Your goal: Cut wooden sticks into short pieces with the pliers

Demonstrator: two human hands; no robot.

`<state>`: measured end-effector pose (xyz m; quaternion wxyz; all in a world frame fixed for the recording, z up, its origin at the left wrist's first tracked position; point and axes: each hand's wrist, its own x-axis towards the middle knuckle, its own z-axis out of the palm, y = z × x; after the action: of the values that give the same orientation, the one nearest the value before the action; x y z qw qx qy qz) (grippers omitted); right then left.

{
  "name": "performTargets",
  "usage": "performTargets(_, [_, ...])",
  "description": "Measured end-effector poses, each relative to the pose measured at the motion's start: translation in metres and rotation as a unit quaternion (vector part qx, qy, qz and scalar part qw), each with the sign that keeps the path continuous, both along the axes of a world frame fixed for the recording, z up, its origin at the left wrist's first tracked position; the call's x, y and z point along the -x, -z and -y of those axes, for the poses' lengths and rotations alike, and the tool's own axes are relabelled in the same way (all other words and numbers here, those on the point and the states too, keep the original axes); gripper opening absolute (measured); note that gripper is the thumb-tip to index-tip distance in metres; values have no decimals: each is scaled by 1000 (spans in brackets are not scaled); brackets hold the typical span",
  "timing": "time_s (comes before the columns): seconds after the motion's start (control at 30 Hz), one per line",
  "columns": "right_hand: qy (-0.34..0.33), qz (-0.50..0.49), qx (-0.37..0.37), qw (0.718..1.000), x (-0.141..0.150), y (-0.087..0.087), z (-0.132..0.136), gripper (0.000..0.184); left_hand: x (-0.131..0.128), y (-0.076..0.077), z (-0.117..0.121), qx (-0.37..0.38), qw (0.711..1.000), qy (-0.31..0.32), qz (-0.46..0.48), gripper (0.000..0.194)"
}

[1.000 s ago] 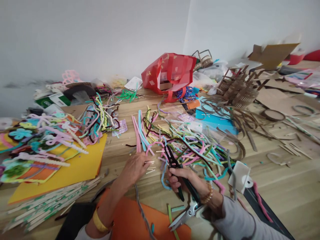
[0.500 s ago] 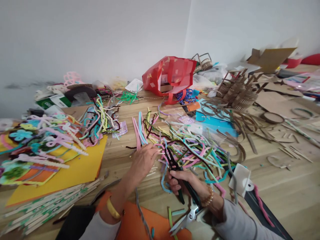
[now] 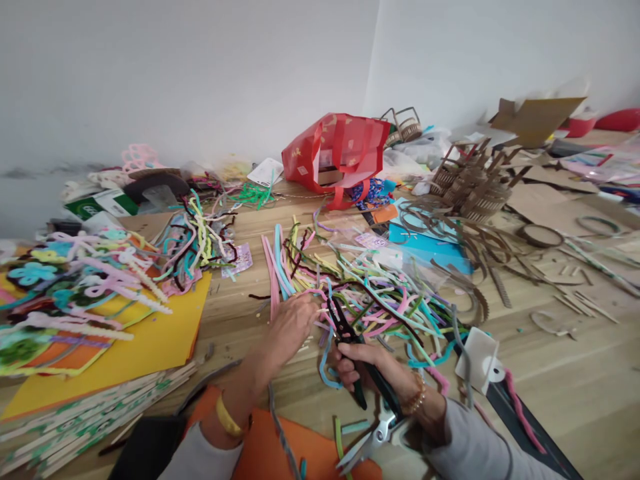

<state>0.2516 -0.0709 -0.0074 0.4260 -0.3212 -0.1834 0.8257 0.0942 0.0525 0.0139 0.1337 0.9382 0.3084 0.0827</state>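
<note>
A loose heap of multicoloured pipe cleaners (image 3: pixel 380 307) lies on the wooden table (image 3: pixel 240 347). My left hand (image 3: pixel 293 327) rests at the heap's near edge, its fingers curled over pink and teal strands. My right hand (image 3: pixel 367 367) grips black-handled pliers (image 3: pixel 373 377), with the dark jaws (image 3: pixel 337 320) among the strands. Below that wrist lie metal scissors (image 3: pixel 380 433), partly hidden by my arm. Whether my left fingers pinch a strand is hidden.
Pipe-cleaner flowers (image 3: pixel 35 273) lie on a yellow card sheet (image 3: pixel 135 357) at left, above bundled sticks (image 3: pixel 85 400). Orange felt (image 3: pixel 280 447) lies nearest me. Farther back stand a red bag (image 3: pixel 335 153) and cardboard baskets (image 3: pixel 473 183). Cardboard scraps (image 3: pixel 500 257) spread right.
My left hand has moved right and forward into the pipe cleaners. My right hand and the pliers have stayed nearly still. The whole view has tilted slightly.
</note>
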Motion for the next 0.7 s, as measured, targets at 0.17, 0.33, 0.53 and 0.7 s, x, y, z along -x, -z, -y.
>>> performTargets(0.17, [23, -33, -57, 998, -1, 5, 0, 33, 25, -25, -4, 242, 965, -64, 83, 37])
performTargets(0.33, [118, 29, -140, 983, -2, 1, -1, 31, 37, -8, 16, 553, 797, -119, 212, 39])
performTargets(0.53, [157, 17, -134, 978, -7, 4, -7, 34, 26, 3, 52, 657, 707, -138, 222, 33])
performTargets(0.7, [144, 19, -122, 982, -10, 10, -7, 37, 25, 2, 59, 697, 670, -133, 220, 27])
